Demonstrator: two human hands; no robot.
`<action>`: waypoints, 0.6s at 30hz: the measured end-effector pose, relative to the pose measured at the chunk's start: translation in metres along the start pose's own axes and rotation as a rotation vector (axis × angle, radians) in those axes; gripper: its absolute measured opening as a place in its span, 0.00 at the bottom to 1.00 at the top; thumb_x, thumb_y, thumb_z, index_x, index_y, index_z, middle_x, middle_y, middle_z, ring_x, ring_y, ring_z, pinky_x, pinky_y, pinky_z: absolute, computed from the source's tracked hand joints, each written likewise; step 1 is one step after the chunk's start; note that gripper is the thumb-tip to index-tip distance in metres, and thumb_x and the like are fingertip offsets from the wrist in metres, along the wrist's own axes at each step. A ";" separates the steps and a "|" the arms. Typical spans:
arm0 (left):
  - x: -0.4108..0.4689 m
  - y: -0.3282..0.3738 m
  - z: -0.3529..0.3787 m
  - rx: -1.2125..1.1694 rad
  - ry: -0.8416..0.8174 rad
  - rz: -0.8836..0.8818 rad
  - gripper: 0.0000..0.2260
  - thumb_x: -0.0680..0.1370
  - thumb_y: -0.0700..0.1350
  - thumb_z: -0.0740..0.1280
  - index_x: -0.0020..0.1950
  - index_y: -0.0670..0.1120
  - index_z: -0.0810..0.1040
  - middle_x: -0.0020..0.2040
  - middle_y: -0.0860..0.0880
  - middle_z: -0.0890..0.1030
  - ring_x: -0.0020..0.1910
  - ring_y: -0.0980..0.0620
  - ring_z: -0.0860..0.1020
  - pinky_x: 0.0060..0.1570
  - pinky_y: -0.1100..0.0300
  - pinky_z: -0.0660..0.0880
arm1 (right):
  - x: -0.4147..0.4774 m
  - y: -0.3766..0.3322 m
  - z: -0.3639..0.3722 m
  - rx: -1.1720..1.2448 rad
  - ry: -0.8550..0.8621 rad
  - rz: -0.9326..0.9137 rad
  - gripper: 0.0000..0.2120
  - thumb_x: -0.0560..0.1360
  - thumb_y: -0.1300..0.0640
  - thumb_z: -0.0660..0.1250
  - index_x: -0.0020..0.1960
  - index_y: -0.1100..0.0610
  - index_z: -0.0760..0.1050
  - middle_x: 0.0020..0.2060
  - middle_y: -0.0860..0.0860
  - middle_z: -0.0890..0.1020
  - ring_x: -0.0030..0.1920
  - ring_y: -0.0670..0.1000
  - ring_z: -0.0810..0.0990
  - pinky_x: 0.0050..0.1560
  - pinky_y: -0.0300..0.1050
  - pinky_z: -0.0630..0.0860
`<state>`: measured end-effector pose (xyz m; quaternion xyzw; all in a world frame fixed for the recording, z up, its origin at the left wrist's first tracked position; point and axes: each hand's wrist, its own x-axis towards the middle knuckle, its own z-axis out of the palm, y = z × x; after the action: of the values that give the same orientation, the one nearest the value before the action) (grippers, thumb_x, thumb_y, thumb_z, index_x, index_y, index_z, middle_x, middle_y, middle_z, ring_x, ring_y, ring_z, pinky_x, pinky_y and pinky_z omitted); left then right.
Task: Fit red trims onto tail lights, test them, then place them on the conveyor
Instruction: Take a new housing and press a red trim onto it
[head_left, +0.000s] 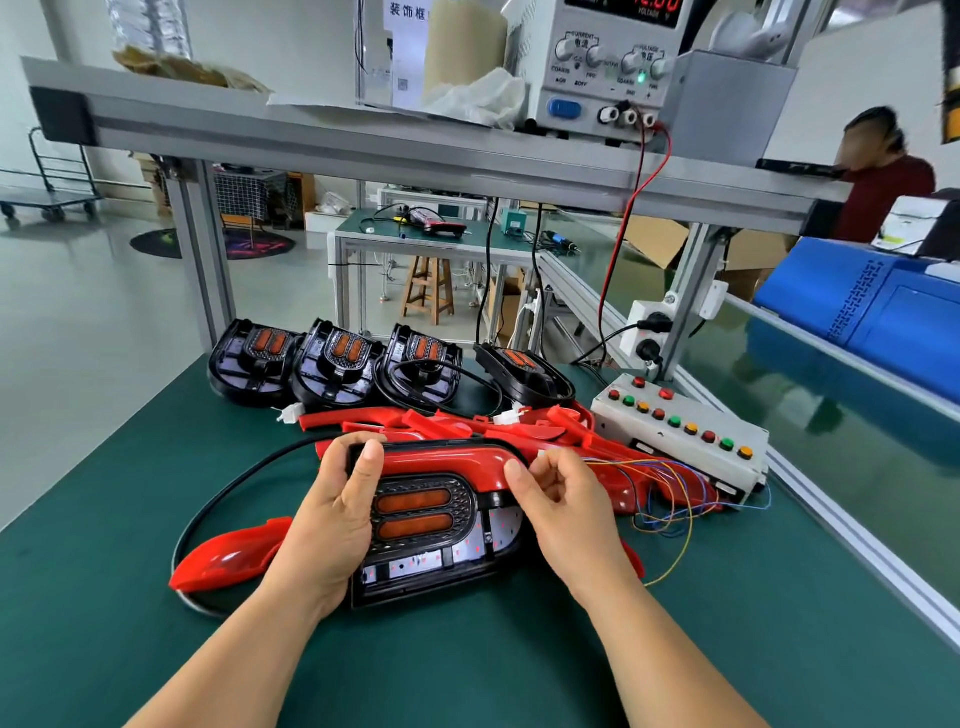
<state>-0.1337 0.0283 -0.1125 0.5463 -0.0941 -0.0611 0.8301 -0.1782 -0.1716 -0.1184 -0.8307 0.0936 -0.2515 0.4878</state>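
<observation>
**Trim seated across the lamp's top edge, one hand at each end**

The left hand (337, 519) gripped the left end of the tail light (426, 525), thumb laid over its top corner. The lamp lay face-up on the green mat, long axis running left to right. The red trim (452, 460) arched along its far edge between the hands. The right hand (566, 509) was nearer the trim's free right end, thumb pressed on it and fingers curled. Whether they pinched the small white plug (542, 454) could not be told. The test box (680, 431) and conveyor (857, 441) lay further right.

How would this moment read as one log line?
red trim: on tail light; left hand: grips tail light; right hand: pinches white plug
</observation>
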 end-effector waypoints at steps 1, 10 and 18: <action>0.000 0.000 0.000 0.005 0.002 0.001 0.12 0.81 0.53 0.60 0.58 0.47 0.73 0.47 0.42 0.85 0.42 0.41 0.85 0.34 0.53 0.82 | 0.000 0.002 0.000 -0.041 -0.022 -0.023 0.13 0.71 0.41 0.70 0.41 0.49 0.72 0.40 0.44 0.75 0.41 0.45 0.73 0.43 0.36 0.70; 0.000 0.003 -0.003 -0.016 -0.017 -0.019 0.09 0.81 0.51 0.61 0.52 0.50 0.80 0.45 0.41 0.86 0.40 0.40 0.85 0.33 0.50 0.81 | -0.001 0.001 -0.006 0.292 -0.275 0.141 0.23 0.71 0.43 0.74 0.63 0.47 0.76 0.57 0.44 0.82 0.58 0.42 0.80 0.58 0.37 0.74; -0.003 0.000 -0.008 -0.026 -0.076 -0.053 0.18 0.74 0.55 0.65 0.59 0.47 0.75 0.51 0.34 0.83 0.46 0.31 0.83 0.40 0.38 0.80 | -0.007 -0.001 -0.004 0.698 -0.344 0.244 0.14 0.69 0.50 0.74 0.53 0.53 0.84 0.54 0.54 0.85 0.55 0.52 0.83 0.55 0.43 0.76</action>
<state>-0.1351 0.0360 -0.1158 0.5350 -0.1103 -0.1049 0.8310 -0.1861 -0.1716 -0.1175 -0.6278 0.0176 -0.0660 0.7754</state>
